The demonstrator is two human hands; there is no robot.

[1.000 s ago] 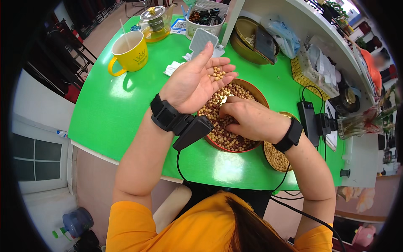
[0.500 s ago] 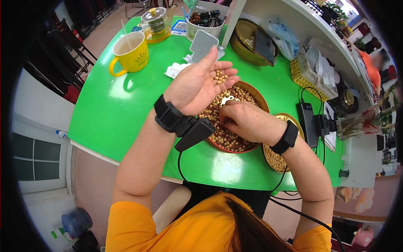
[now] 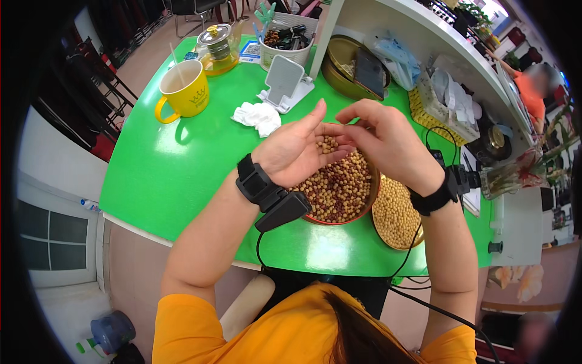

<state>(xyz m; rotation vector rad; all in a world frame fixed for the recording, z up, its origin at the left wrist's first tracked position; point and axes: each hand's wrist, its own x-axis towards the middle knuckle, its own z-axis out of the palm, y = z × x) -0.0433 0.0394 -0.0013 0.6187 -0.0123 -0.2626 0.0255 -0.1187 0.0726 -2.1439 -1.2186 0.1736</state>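
Observation:
My left hand (image 3: 291,151) is turned palm up, with several pale soybeans (image 3: 328,144) cupped on its fingers. Over those fingertips my right hand (image 3: 397,142) bends its fingers into a pinch; whatever they hold is hidden. Beneath both hands is a round tin with a red rim (image 3: 333,223), full of mixed pale soybeans and dark red beans (image 3: 336,197). Beside it, below my right wrist, a gold dish (image 3: 400,247) holds only pale soybeans (image 3: 397,212).
On the green table (image 3: 145,176) stand a yellow mug (image 3: 189,91), a glass teapot (image 3: 218,57), a crumpled tissue (image 3: 257,117) and a white phone stand (image 3: 285,82). An olive bowl (image 3: 339,73) with a phone (image 3: 370,73) sits by the shelf. Cables hang near my right arm.
My right hand has risen out of the bean tin to the fingers of my left hand. The left hand has moved slightly down and right, its fingers more curled.

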